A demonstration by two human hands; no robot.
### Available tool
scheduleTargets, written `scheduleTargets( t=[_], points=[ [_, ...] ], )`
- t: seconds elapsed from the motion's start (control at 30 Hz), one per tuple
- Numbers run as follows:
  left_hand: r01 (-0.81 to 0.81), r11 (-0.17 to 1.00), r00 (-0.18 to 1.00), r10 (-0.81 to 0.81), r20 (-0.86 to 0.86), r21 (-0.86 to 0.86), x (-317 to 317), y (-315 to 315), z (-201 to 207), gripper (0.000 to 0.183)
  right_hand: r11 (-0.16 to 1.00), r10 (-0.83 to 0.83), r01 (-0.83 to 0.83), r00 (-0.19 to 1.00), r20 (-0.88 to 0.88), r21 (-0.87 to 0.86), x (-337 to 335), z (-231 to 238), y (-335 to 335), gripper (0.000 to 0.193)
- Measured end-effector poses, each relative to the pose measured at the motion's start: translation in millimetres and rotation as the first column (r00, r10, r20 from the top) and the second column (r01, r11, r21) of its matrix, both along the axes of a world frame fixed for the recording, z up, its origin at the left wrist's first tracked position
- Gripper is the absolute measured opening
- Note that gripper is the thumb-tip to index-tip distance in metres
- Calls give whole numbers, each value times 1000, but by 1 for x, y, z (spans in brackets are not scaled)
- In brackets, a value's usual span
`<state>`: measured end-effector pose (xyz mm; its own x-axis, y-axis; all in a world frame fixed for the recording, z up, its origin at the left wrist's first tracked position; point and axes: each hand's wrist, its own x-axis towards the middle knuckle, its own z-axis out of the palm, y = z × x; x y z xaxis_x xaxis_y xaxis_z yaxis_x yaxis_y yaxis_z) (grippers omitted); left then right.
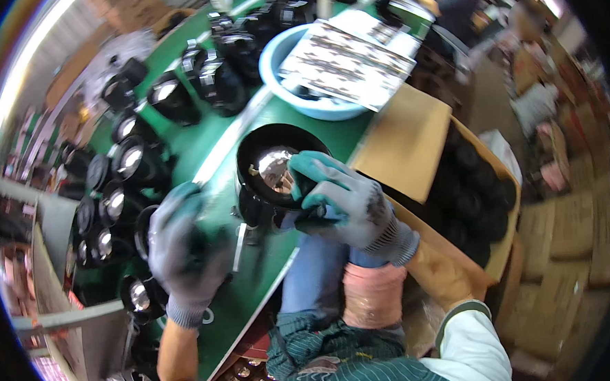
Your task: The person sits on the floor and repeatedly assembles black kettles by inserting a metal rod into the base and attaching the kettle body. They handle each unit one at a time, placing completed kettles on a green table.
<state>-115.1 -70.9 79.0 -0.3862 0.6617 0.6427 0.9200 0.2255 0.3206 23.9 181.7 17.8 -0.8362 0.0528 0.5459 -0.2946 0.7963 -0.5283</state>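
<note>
Head view shows the green bench [245, 300] under both grips, with many black vessels [138, 161] standing beyond the left grip [189, 245] and to its left. Ahead of the right grip [343, 202] is a blue basin [268, 72], and patterned sheets [346, 57] lie across it. To the right of this grip is an open cardboard box [402, 144] with black round parts [463, 189] inside. The right grip itself hides part of the near vessel's rim. I count two gloved grips, one basin and one such box; the vessels at the left overlap too much for exact counting. The near vessel [253, 186] is on the bench between the two grips, just beside the right one, which touches its right side with bent fingers; whether it is clamped, I cannot tell. The left grip is blurred, so I cannot tell its state. This vessel is glossy black, round and open at the top, with mirror-like metal inside
</note>
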Motion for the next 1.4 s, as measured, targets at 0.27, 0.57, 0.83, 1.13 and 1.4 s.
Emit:
scheduleTargets(
  t=[0.27,0.57,0.83,1.13,1.4],
  points=[
    [178,954,-239,-195,951,240,72,-44,-196,57,700,-193,223,974,120,-679,214,6,-25,43],
    [112,981,-547,-70,834,155,85,-20,-222,58,713,-3,-102,989,-148,-693,250,-46,-12,42],
    [-49,990,-513,-136,848,129,73,-32,-213,59,292,-684,780,-234,691,553,276,-222,285,144],
    [-94,980,-607,-197,770,177,84,-43,-207,60,284,-731,586,-380,567,759,278,-205,290,138],
    [-8,971,-664,-184,725,240,93,-25,-215,61,876,78,36,974,214,-481,203,-31,59,133]
  ],
)
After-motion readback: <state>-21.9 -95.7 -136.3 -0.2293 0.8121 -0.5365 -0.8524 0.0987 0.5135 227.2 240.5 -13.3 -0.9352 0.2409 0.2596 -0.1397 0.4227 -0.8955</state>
